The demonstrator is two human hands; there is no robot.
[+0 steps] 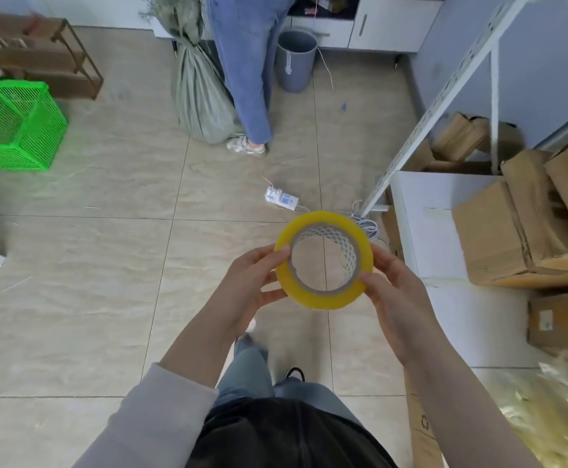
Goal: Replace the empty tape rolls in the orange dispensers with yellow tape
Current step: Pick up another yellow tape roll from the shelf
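A roll of yellow tape [313,298] with a patterned white core is held in front of me above the tiled floor, its hole facing the camera. My left hand [245,285] grips its left rim with thumb and fingers. My right hand [394,292] holds its right rim. No orange dispenser is in view.
Another person in jeans [242,62] stands ahead beside a grey sack [201,96] and a grey bin [296,59]. A white power strip [280,198] lies on the floor. A green basket [15,125] is at the left. A metal shelf post [421,130] and cardboard boxes [512,224] are at the right.
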